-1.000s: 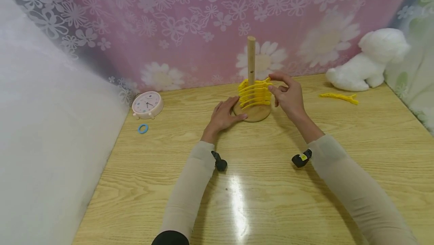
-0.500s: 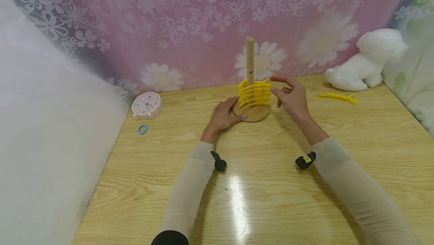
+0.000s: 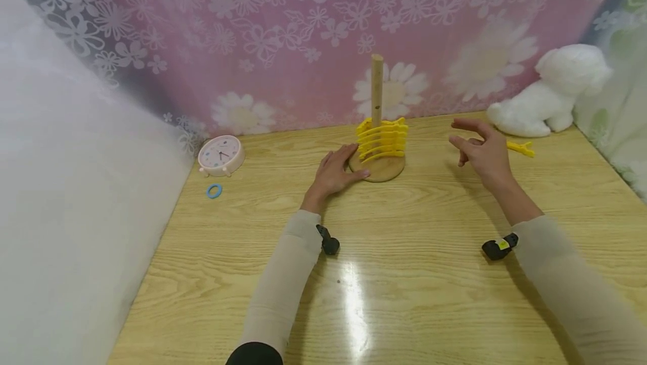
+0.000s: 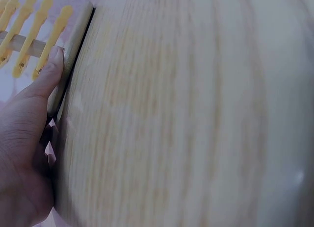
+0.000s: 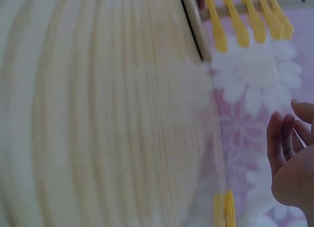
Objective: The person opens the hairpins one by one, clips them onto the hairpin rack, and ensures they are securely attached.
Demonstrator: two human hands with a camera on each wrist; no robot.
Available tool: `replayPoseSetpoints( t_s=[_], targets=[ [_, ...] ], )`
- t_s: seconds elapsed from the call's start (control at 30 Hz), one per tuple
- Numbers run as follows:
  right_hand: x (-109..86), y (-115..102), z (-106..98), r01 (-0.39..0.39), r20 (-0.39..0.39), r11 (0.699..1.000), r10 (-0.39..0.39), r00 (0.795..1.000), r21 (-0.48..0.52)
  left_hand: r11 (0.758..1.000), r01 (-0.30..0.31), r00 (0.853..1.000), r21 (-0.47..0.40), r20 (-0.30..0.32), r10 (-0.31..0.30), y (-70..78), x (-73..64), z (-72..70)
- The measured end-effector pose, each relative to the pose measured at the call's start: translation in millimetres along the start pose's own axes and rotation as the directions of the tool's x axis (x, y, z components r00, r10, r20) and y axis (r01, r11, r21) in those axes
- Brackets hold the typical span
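A wooden stand, with a round base (image 3: 386,170) and an upright post (image 3: 377,87), stands near the back of the table. Several yellow alligator hair clips (image 3: 382,139) are stacked crosswise along the post's lower part. My left hand (image 3: 331,176) grips the base at its left side, thumb on the front rim. To the right of the stand, my right hand (image 3: 486,154) is in the air with nothing held, index finger and thumb apart. Beyond it lies a loose yellow clip (image 3: 523,149), partly hidden by that hand; its end also shows in the right wrist view.
At the left lie a pink alarm clock (image 3: 221,155) and a small blue ring (image 3: 214,191). A white plush dog (image 3: 556,92) sits at the back right. A pink floral curtain (image 3: 303,33) hangs right behind the table's back edge.
My right hand has left the stacked clips and moved right, toward the loose clip. My left hand stays at the base, and the clips stay on the post.
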State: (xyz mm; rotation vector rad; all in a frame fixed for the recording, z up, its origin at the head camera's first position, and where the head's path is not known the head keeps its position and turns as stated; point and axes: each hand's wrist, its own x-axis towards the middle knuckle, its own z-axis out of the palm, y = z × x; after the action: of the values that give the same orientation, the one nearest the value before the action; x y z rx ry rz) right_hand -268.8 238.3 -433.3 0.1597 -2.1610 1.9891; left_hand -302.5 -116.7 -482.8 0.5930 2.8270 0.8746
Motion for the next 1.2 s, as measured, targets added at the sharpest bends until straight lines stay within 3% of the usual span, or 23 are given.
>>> replayPoseSetpoints(
  t_s=[0.2,0.43,0.7,0.97,1.1,1.2],
  targets=[
    [-3.7,2,-42,-0.086,-0.036,0.988,0.082,0.996,-0.132,1.0,0.009,1.0,0.002,-0.002,-0.009,-1.9,0.2,0.4],
    [-4.2,14,-83,-0.186,-0.11,0.969,0.169,0.979,-0.161,1.0,0.005,1.0,-0.008,-0.007,-0.005,-0.5,-0.8,-0.5],
    [-0.4,37,-123,-0.334,-0.163,0.905,0.299,0.94,-0.263,1.0,0.005,1.0,-0.004,-0.002,-0.005,-0.4,-0.6,0.1],
    [-1.7,40,-140,-0.439,-0.182,0.855,0.401,0.898,-0.276,1.0,-0.004,1.0,-0.002,-0.004,0.004,0.2,-0.1,-0.8],
    [-1.3,40,-145,-0.498,-0.149,0.843,0.476,0.867,-0.203,1.0,-0.007,1.0,-0.004,-0.001,0.007,-0.2,0.2,-0.4],
    [1.1,39,-146,-0.515,-0.124,0.827,0.5,0.857,-0.225,1.0,-0.007,1.0,-0.005,0.0,0.007,-0.3,0.0,-0.3]
  ],
)
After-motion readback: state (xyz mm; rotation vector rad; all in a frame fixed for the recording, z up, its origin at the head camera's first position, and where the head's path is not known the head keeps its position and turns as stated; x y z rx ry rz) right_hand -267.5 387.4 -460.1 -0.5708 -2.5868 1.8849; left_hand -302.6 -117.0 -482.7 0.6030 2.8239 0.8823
